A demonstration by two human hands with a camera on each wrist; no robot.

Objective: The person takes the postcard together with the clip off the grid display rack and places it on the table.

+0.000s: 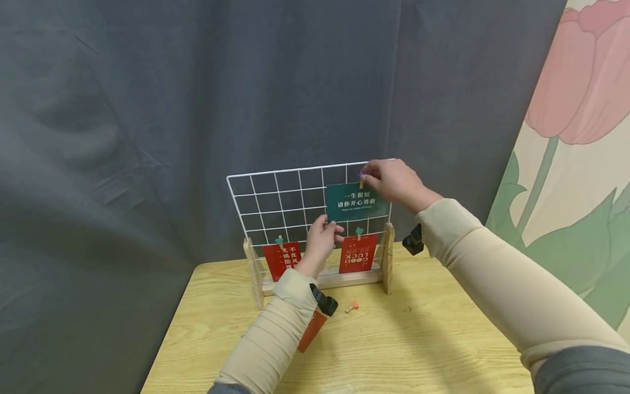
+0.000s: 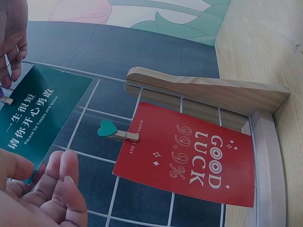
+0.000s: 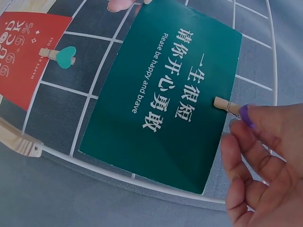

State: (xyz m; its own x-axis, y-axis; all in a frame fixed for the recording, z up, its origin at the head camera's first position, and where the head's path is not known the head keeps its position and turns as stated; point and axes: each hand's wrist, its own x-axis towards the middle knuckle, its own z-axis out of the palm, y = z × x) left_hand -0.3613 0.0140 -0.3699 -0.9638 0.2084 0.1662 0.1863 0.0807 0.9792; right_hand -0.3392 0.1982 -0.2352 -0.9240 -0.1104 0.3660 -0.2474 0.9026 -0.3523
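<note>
— Green is the card with white lettering (image 1: 356,201), lying flat against the white wire grid panel (image 1: 275,200) in its wooden stand (image 1: 388,257), near the top right corner.

— And the hands?

— The right hand (image 1: 394,183) pinches a small wooden clothespin (image 3: 226,105) at the card's upper edge. The left hand (image 1: 322,241) steadies the card's lower left corner between thumb and fingertips.

— Anything below?

— Two red cards hang on the bottom row: a "GOOD LUCK" card (image 1: 356,254) under a teal heart peg (image 2: 116,132), and another (image 1: 281,260) further left. On the pale wooden worktop (image 1: 418,339) lie a loose orange-tipped peg (image 1: 351,307) and an orange card (image 1: 311,331).
</note>
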